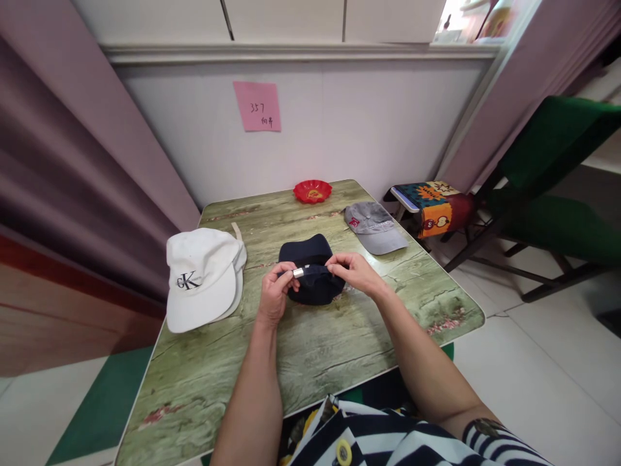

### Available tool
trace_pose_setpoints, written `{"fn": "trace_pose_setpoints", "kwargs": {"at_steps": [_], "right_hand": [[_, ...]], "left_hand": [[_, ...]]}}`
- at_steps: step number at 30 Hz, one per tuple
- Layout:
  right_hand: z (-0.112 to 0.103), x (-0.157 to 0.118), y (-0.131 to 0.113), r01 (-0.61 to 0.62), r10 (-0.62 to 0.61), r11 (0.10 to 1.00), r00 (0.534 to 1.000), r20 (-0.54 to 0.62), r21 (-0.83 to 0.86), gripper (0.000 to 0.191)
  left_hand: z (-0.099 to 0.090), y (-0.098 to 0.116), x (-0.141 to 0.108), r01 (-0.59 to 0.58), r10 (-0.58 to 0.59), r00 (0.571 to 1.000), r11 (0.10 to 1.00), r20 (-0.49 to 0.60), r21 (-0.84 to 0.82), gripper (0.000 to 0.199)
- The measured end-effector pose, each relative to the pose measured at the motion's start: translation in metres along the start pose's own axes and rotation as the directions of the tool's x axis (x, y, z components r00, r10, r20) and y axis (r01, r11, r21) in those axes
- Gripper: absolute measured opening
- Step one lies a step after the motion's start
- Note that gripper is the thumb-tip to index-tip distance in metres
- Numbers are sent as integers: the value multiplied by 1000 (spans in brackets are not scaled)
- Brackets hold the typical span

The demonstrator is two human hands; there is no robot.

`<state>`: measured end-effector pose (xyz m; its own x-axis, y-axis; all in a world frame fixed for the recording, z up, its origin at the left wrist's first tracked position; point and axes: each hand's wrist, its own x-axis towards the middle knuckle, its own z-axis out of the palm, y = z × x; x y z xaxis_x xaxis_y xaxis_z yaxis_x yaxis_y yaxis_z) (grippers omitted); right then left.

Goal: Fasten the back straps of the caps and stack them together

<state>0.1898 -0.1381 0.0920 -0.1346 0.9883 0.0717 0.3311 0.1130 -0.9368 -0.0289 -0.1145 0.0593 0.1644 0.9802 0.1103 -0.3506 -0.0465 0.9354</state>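
Observation:
A dark navy baseball cap (315,294) lies in front of me on the wood-patterned table, its brim pointing away and its back strap towards me. My left hand (277,288) pinches the strap beside its silver metal buckle (301,272). At the strap's other side, my right hand (354,270) grips the cap's edge between thumb and fingers. A white cap (206,268) with black CK lettering sits to the left, apparently on top of another pale cap. To the right rests a grey cap (371,223) with a small red emblem.
A red scalloped dish (313,191) stands at the table's (310,362) far edge by the wall. A pink note (258,107) is stuck to the wall. Right of the table are a cloth-draped stool (436,207) and a green chair (553,213). Curtains hang on both sides.

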Motion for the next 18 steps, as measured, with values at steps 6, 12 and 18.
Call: {"fn": "trace_pose_setpoints", "kwargs": {"at_steps": [6,12,18], "right_hand": [[5,3,4,11,-11,1000,997,-76,-2,21],[10,-2,0,62,-73,992,992,-103,-107,21],[20,-7,-24,238,-319,871,939,-128,-430,36]], "left_hand": [[-1,-2,1,22,-22,1000,1000,-18,8,14],[-1,-5,1,11,-11,1000,1000,-25,4,15],[-1,-9,0,-13,10,999,998,44,57,14]]}}
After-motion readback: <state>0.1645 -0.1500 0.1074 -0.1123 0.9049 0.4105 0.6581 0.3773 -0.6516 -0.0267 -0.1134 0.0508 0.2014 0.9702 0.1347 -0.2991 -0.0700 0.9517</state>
